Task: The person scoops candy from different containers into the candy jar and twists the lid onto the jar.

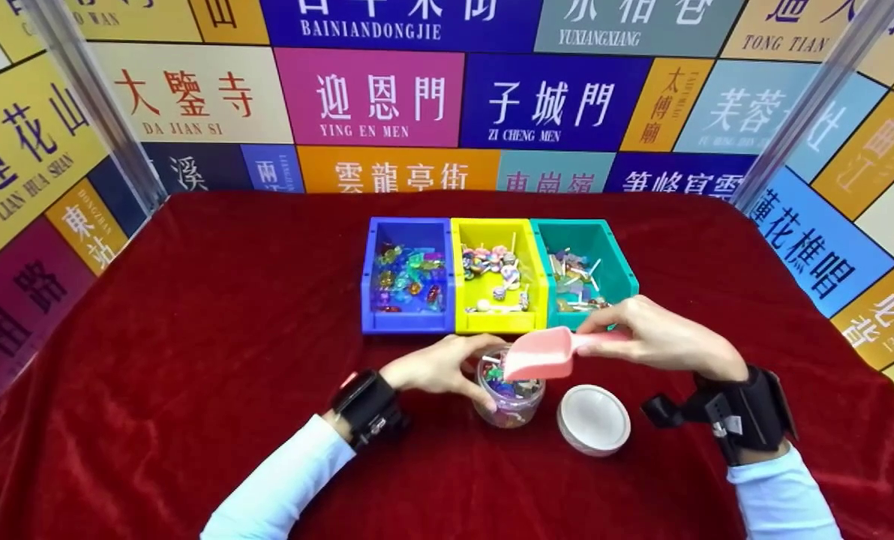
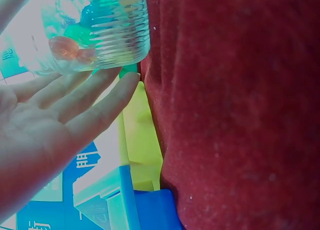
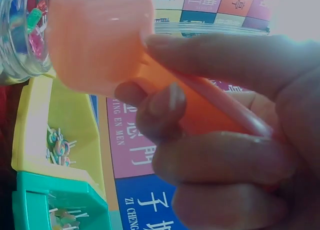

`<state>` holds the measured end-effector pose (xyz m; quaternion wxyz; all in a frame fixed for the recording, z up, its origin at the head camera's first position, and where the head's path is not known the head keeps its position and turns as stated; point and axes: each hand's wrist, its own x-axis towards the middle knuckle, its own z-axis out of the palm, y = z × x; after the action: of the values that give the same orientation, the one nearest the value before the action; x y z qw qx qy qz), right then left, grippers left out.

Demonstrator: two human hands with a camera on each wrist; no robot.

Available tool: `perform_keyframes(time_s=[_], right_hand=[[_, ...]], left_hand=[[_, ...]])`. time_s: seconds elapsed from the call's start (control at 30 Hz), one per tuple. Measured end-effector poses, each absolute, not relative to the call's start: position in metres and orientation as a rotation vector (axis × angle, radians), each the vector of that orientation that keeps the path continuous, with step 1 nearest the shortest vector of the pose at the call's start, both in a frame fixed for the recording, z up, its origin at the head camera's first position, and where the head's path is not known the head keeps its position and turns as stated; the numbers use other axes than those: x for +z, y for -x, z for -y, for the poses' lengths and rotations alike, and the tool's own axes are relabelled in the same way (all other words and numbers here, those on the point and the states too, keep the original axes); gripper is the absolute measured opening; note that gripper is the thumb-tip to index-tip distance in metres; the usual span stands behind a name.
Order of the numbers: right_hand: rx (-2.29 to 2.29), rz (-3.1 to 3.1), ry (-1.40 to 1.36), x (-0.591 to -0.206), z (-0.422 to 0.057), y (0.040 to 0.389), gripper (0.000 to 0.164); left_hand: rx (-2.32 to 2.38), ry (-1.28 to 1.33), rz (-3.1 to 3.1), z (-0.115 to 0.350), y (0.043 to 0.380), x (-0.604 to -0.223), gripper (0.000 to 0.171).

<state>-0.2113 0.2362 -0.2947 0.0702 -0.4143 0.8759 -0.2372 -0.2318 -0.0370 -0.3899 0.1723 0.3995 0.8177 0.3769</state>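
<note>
A clear jar [image 1: 512, 411] with colourful small pieces inside stands on the red cloth. My left hand [image 1: 447, 367] holds it from the left side, thumb in front and fingers behind. In the left wrist view, the fingers [image 2: 102, 102] lie along the ribbed wall of the jar [image 2: 100, 35]. My right hand [image 1: 653, 341] grips the handle of a pink scoop [image 1: 541, 356], whose head hangs tilted over the jar's mouth. No pieces show in the scoop. Close up in the right wrist view, thumb and fingers wrap the handle of the scoop [image 3: 100, 45].
Behind the jar, three bins stand side by side: a blue bin [image 1: 409, 322] with shiny gem-like pieces, a yellow bin [image 1: 501, 322] with small lollipop-like pieces, and a green bin [image 1: 623, 274] with stick-ended pieces. A white round lid [image 1: 594, 420] lies right of the jar.
</note>
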Motion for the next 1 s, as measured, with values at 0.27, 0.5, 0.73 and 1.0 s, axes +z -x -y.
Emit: perform_keyframes(time_s=[0.27, 0.5, 0.73, 1.0], right_hand=[[-0.613, -2.65, 1.244, -0.29, -0.234, 0.209, 0.016], [-0.571, -2.648, 1.225, -0.286, -0.234, 0.207, 0.017], [-0.742, -2.657, 1.151, -0.286, -0.238, 0.209, 0.014], [-1.035, -2.835, 0.989, -0.294, -0.237, 0.222, 0.011]], left_hand=[[1.066, -1.148, -2.324, 0.037, 0.231, -0.39, 0.072], [1.038, -1.161, -2.36, 0.038, 0.23, -0.39, 0.071], [1.075, -1.152, -2.321, 0.041, 0.231, -0.388, 0.073], [1.355, -1.141, -2.421, 0.059, 0.242, -0.382, 0.054]])
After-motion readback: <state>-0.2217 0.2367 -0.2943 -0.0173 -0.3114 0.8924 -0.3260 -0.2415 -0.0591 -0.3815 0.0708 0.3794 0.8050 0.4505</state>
